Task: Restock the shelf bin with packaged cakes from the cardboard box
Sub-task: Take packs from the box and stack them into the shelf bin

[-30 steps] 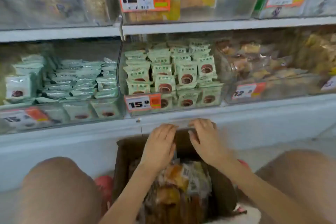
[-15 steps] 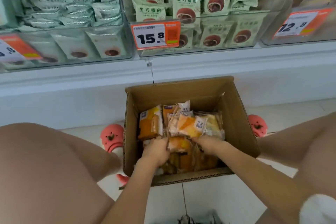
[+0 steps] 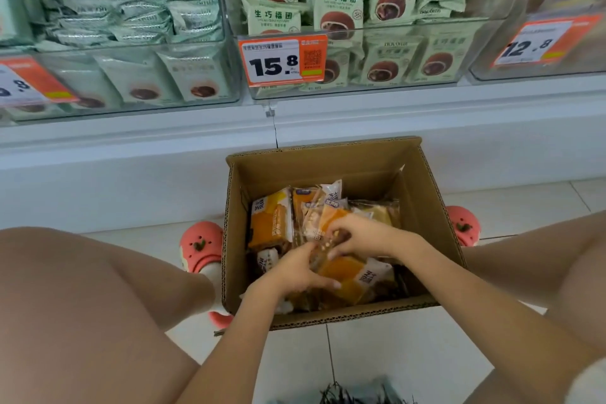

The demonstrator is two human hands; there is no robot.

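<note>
Half a second ago both my hands were pushed low into the box [image 3: 331, 157], at the near end of the cakes [image 3: 270, 223]; one second ago they were up at the shelf edge. Now they have met over the middle of the pile. My left hand [image 3: 295, 274] curls its fingers round a clear-wrapped pack [image 3: 323, 248], and my right hand [image 3: 357, 234] pinches the same pack from the far side, fingers bent onto the wrapper. The pack lies tilted on top of the other cakes, inside the box, which stands on the floor between my feet. Judgement: the step in hand is pickup; no cake has left the box on this pass. The target bin cannot be identified; the bin [image 3: 377, 85] tagged 15.8 holds green packs of another product.
</note>
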